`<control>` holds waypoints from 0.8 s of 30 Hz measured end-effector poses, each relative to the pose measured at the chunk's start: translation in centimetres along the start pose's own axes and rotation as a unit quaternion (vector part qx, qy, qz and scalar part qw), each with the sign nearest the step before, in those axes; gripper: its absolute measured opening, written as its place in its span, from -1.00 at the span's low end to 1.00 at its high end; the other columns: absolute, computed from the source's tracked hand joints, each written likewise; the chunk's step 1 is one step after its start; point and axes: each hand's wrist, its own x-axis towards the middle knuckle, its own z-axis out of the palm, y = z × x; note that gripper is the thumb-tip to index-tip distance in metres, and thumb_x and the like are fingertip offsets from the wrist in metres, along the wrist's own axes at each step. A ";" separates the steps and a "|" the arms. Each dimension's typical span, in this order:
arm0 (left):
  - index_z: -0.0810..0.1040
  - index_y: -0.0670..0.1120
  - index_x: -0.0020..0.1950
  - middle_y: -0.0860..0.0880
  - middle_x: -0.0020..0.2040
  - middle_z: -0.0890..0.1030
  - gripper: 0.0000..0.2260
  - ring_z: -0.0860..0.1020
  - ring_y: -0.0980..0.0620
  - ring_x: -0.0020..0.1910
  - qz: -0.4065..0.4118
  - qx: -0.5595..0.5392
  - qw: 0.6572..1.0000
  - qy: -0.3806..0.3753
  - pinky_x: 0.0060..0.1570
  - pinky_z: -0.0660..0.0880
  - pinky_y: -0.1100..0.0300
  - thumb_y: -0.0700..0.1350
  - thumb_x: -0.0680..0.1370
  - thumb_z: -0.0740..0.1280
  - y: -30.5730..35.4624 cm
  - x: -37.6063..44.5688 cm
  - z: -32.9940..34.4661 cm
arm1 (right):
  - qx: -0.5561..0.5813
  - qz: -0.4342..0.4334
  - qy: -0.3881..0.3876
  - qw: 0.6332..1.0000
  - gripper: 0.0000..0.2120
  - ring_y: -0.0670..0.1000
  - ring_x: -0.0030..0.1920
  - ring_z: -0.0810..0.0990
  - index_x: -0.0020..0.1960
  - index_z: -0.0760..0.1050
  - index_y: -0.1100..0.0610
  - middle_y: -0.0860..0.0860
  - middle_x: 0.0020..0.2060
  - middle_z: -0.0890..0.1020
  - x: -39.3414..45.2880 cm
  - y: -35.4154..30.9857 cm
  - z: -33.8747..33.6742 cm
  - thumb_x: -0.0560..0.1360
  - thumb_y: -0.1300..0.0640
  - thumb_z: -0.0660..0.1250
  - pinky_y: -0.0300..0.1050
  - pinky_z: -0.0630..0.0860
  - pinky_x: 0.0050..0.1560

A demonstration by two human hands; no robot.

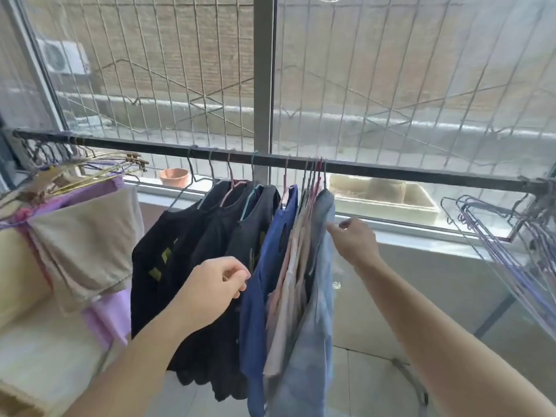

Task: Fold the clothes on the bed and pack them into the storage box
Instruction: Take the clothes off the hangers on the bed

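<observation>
Right now clothes (264,266) hang on rail (270,159), frame centre. Left hand (215,288) curled, fingertips at blue shirt (261,284); can't tell if pinching. Right hand (356,240) fingers on pale shirt (319,281) edge. Soft, light, floppy; prob best lifted by hanger hooks.

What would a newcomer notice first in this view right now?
A row of hung clothes, black shirts, a blue top and a light blue garment, crowds the dark rail at centre. The left hand and right hand reach into them.
</observation>
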 end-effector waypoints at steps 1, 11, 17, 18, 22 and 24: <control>0.62 0.08 -0.14 0.12 -0.25 0.68 -0.79 0.63 0.16 -0.25 0.000 -0.010 1.000 0.013 -0.16 0.50 0.32 -0.13 0.65 0.29 -0.2 0.9 0.0 | 0.015 0.009 0.002 1.000 -0.67 0.11 -0.12 0.50 -0.02 0.49 0.18 0.05 -0.17 0.57 0.9 -0.5 0.6 0.54 -0.11 0.27 -0.04 0.41 -0.12; 0.63 0.10 -0.07 0.13 -0.19 0.69 -0.81 0.64 0.20 -0.20 0.011 -0.028 0.999 -0.026 -0.14 0.50 0.34 -0.12 0.65 0.29 1.3 3.7 0.4 | -0.126 -0.026 0.044 0.991 -0.60 0.26 0.05 0.60 0.30 0.29 0.17 0.13 0.02 0.59 3.7 -1.0 3.3 0.58 -0.03 0.27 -0.01 0.42 -0.10; 0.63 0.11 -0.08 0.13 -0.20 0.69 -0.81 0.65 0.14 -0.19 0.001 -0.013 1.000 -0.021 -0.03 0.63 0.16 -0.12 0.65 0.30 0.3 3.5 -0.8 | -0.185 0.001 0.046 0.982 -0.75 0.19 -0.10 0.51 0.19 0.43 0.20 0.11 -0.05 0.55 4.6 0.2 0.7 0.55 0.18 0.16 -0.02 0.41 -0.12; 0.63 0.10 -0.08 0.14 -0.20 0.69 -0.81 0.65 0.14 -0.19 -0.002 -0.012 1.000 -0.018 -0.01 0.63 0.14 -0.12 0.65 0.30 0.1 3.4 -1.1 | -0.185 0.003 0.060 0.981 -0.75 0.18 -0.10 0.49 0.19 0.44 0.21 0.12 -0.06 0.56 4.6 0.5 -0.1 0.56 0.19 0.13 -0.02 0.41 -0.12; 0.63 0.11 -0.08 0.17 -0.21 0.69 -0.82 0.66 0.16 -0.18 0.001 -0.009 1.000 -0.013 0.02 0.64 0.12 -0.12 0.65 0.31 0.0 3.5 -1.5 | -0.161 0.000 0.108 0.981 -0.77 0.26 -0.01 0.58 0.13 0.49 0.22 0.18 0.01 0.62 4.9 0.9 -3.7 0.55 0.18 0.14 0.01 0.46 -0.08; 0.63 0.12 -0.06 0.17 -0.19 0.69 -0.82 0.66 0.17 -0.17 0.009 -0.011 1.000 -0.025 0.03 0.64 0.11 -0.11 0.65 0.31 0.5 3.7 -1.2 | -0.157 -0.004 0.121 0.980 -0.81 0.25 -0.03 0.57 0.07 0.50 0.21 0.20 0.02 0.63 4.5 0.9 -5.4 0.55 0.18 0.16 0.00 0.45 -0.08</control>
